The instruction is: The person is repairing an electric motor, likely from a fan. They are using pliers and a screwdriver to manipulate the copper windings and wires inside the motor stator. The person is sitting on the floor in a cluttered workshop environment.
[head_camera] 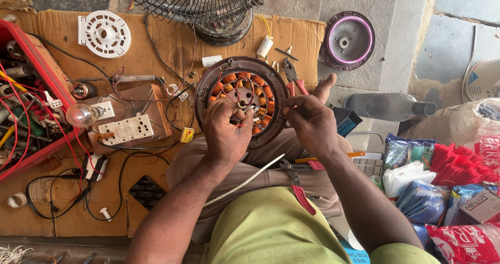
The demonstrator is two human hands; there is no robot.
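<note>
Left hand (225,131), right hand (308,123) pinch wires on motor stator (240,94); red crate (31,87) holds wires.

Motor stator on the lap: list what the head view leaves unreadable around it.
- Stator near half: covered by the left hand.
- Thin wire at the right hand: too fine to trace; grip unclear.
- Fan cage: cut off by the top edge.
- Red bin: cut off by the left edge.

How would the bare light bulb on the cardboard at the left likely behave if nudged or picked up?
The light bulb looks like thin clear glass, so probably fragile and light. Its round shape suggests it would roll on the flat cardboard if pushed. It seems joined to a fitting with wires beside the switch board, which might tug back when it is lifted.
</note>
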